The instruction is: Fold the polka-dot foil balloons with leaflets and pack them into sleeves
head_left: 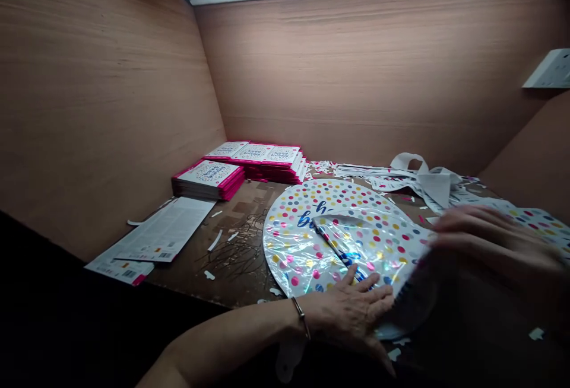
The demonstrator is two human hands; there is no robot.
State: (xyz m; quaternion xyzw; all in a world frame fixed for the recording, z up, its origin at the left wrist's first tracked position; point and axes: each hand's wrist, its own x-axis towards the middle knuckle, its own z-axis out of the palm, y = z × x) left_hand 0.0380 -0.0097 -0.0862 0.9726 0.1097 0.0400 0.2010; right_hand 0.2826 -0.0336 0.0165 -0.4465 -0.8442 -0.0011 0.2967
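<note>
A flat, shiny round foil balloon (296, 257) with coloured dots and blue lettering lies partly folded over on itself. My left hand (360, 308) presses on its near side, palm down, fingers spread and holding nothing. By the balloon's right edge is my right hand (494, 239), smeared by motion. Its fingertips are close to the raised corner of the foil, but whether they grip it I cannot tell. More dotted foil (541, 222) shows behind the right hand.
Stacks of pink-edged printed cards (267, 153) stand at the back left, with another stack (211, 173) nearer. Loose printed cards (167, 228) lie at the left table edge. White strips (434, 186) and paper scraps (209, 275) litter the brown table (249, 201). Wooden panels (356, 67) enclose it.
</note>
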